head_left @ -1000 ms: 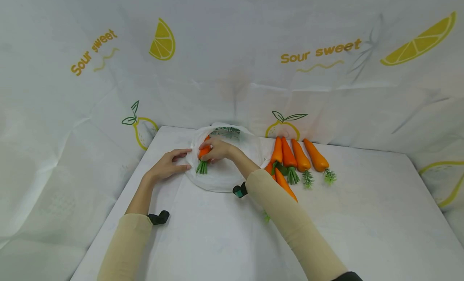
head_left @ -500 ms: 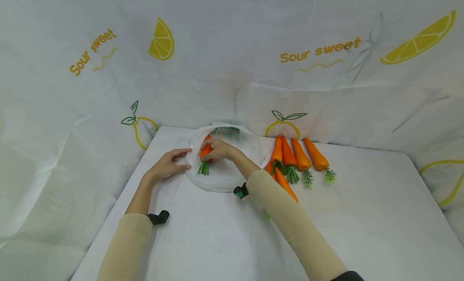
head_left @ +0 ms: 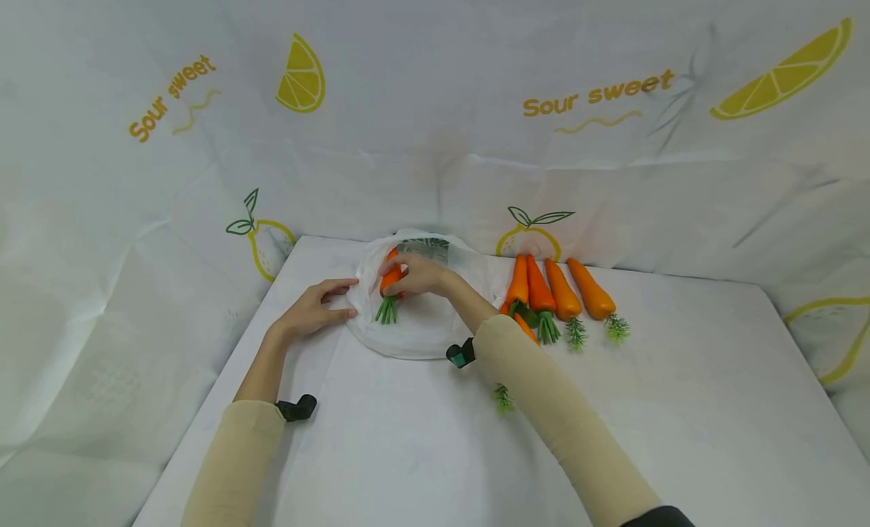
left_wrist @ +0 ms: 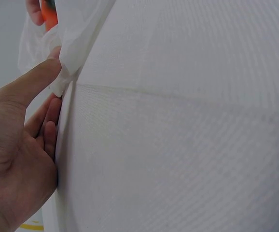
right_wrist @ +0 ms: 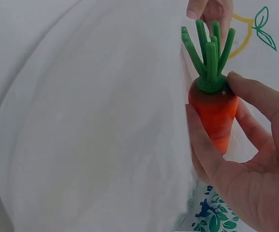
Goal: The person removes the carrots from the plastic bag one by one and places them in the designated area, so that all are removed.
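Observation:
My right hand (head_left: 420,275) pinches an orange carrot (right_wrist: 215,116) with stubby green stems, thumb on one side and fingers on the other. The carrot is over the wide mouth of a thin white bag (head_left: 408,340), stems toward me. Its lower tip is partly hidden by fingers in the right wrist view. At the bag's left edge, my left hand (head_left: 314,306) rests with thumb and fingers spread apart, touching the rim. In the left wrist view its thumb lies against the bag (left_wrist: 79,36) and the other fingers lie low beside the table surface.
Several more carrots (head_left: 564,291) with green tops lie right of the bag, some partly behind my right sleeve (head_left: 550,406). A green carrot top (head_left: 504,399) shows left of that sleeve. Printed white cloth (head_left: 435,119) rises behind the white table (head_left: 680,376).
The right hand and the carrot have shifted slightly right and away from me. The right forearm moved right too, showing more of a green top beside it. The left hand stays in place.

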A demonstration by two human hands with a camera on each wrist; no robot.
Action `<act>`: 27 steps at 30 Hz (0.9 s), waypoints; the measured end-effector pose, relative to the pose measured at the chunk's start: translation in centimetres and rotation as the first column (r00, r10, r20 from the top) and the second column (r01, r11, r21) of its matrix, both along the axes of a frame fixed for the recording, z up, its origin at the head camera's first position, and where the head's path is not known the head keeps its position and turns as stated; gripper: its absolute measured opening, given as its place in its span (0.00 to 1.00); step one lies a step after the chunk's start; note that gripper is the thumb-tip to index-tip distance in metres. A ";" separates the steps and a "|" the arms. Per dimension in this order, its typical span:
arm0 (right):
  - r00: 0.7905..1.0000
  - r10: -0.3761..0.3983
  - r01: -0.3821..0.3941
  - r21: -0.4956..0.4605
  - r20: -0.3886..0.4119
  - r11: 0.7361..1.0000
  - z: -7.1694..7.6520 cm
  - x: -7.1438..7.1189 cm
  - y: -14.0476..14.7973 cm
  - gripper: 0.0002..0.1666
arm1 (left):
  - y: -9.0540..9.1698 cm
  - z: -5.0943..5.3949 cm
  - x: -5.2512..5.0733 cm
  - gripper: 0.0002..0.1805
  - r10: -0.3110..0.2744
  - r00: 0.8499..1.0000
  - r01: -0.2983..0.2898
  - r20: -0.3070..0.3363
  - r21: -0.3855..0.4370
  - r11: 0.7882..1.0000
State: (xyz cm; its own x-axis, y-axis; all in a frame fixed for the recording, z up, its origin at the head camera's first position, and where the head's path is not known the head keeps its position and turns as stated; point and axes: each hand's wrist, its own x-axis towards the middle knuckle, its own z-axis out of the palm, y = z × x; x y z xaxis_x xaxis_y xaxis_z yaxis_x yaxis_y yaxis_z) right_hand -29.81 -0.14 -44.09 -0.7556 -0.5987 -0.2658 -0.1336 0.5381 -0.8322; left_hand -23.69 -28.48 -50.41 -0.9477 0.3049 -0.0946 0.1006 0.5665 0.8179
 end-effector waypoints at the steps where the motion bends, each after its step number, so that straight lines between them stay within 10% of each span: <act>1: 1.000 0.001 -0.001 -0.014 0.019 1.000 0.1 0.0 0.1 0.26 | 0.0 0.0 0.0 0.37 0.002 1.000 -0.002 0.001 0.001 1.000; 27: 0.975 0.160 -0.143 -0.118 0.155 0.983 4.5 1.3 1.7 0.26 | 0.0 0.0 -0.1 0.38 0.001 1.000 -0.001 -0.001 -0.018 1.000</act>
